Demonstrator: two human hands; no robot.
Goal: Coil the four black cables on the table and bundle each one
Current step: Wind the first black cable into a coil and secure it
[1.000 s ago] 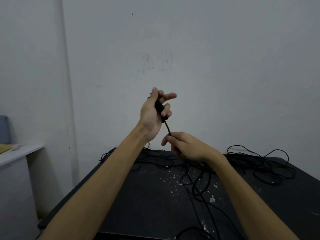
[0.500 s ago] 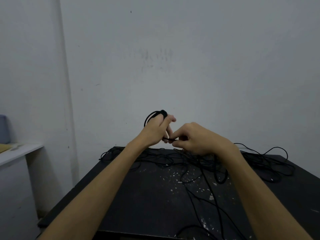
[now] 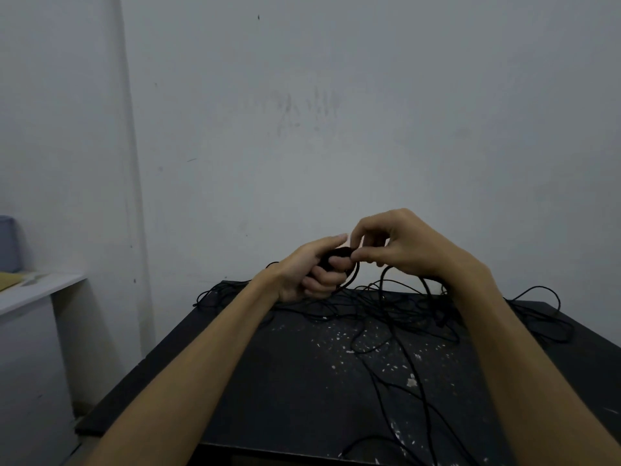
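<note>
Thin black cables point(image 3: 386, 307) lie tangled across the far half of a black table point(image 3: 292, 391). Above the table's back edge, my left hand point(image 3: 309, 270) grips a small coil of black cable point(image 3: 339, 255), a loop of which hangs below my fingers. My right hand point(image 3: 400, 247) meets it from the right and pinches the cable between thumb and forefinger just beside the coil. From there the cable arcs down into the tangle. One strand runs toward the table's near edge.
White flecks point(image 3: 346, 338) spot the table's middle. A white counter point(image 3: 37, 290) with a yellow sheet and a blue-grey container stands at the left. A plain grey wall point(image 3: 336, 129) rises close behind the table.
My left hand has dropped from its raised pose and now grips the coil low over the table. My right hand rose and moved up against it, laying on another loop.
</note>
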